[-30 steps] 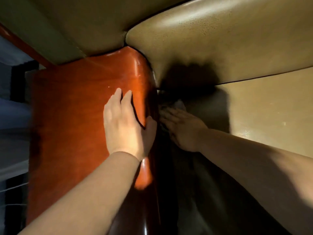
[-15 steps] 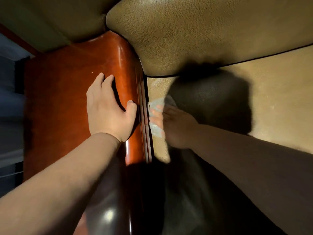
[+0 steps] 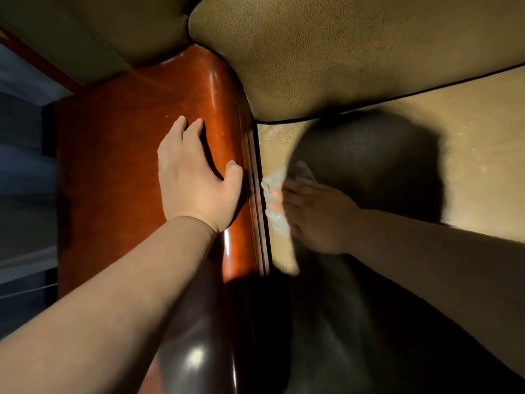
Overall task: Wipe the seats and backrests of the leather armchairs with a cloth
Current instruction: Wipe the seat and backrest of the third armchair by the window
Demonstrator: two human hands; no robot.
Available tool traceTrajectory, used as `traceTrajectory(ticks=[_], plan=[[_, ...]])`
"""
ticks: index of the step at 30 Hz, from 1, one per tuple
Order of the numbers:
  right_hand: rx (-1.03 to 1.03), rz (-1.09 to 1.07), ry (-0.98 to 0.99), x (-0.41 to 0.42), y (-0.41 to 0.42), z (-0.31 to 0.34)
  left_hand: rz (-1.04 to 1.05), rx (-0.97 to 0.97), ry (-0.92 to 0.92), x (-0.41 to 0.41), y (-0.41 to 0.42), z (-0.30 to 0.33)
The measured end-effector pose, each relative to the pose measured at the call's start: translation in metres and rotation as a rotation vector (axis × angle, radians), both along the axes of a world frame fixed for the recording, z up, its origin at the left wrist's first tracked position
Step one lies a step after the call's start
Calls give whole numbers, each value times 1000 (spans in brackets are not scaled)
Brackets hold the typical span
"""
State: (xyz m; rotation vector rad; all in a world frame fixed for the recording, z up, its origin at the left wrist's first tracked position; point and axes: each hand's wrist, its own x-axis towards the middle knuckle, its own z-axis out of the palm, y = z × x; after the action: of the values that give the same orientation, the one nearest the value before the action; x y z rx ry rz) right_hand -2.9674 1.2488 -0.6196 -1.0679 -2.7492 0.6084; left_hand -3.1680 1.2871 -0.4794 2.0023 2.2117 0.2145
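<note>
The left hand (image 3: 196, 183) rests flat on the glossy reddish-brown wooden armrest (image 3: 119, 166); the right hand (image 3: 318, 217) presses a pale crumpled cloth (image 3: 272, 191) against the tan leather seat's (image 3: 468, 155) left edge.

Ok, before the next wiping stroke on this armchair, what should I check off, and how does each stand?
1. Cloth under the right hand: ok.
2. Cloth touching the seat leather: ok, beside the armrest.
3. Left hand braced flat on the armrest: ok.
4. Backrest clear of either hand: ok.
5. Seat front visible: not ok, in deep shadow.
6. Cloth clean enough: cannot tell, blurred.
</note>
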Motion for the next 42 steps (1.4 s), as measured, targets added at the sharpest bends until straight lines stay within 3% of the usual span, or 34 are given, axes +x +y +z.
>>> traceTrajectory(ticks=[3,7,9,11,14,16,18,22,24,28,31,33,36,39,42], plan=[[65,114,-39,37,-1,6,5,6,6,-1,-1,-2],[26,-363,-114,34,76,-1,5,14,8,-1,-1,-2],[-25,-503,-144,12,71,1,15,10,1,-1,0,-1],[-36,-346,-117,-7,25,4,17,0,-8,0,0,0],[-69,124,-41,0,-55,10,21,-6,-21,2,-1,2],[-67,235,-9,23,-46,11,25,1,-23,3,-2,2],[-20,61,-56,36,-9,4,28,2,-19,2,-3,2],[-19,-606,-135,34,66,10,22,9,-8,1,-2,2],[-90,-694,-99,7,56,12,18,9,-5,0,-2,1],[-152,-189,5,-23,-20,14,12,-4,-3,-3,-3,0],[-305,-184,19,-3,-32,51,22,-32,0,-4,0,4],[-378,-361,-26,7,-22,83,-5,-72,54,-3,1,9],[-205,-536,-11,23,0,129,-22,-220,125,0,3,23],[-383,-525,-136,37,24,186,-60,-493,129,-1,19,57],[-448,-505,-159,39,41,243,-65,-671,-17,-18,34,112]])
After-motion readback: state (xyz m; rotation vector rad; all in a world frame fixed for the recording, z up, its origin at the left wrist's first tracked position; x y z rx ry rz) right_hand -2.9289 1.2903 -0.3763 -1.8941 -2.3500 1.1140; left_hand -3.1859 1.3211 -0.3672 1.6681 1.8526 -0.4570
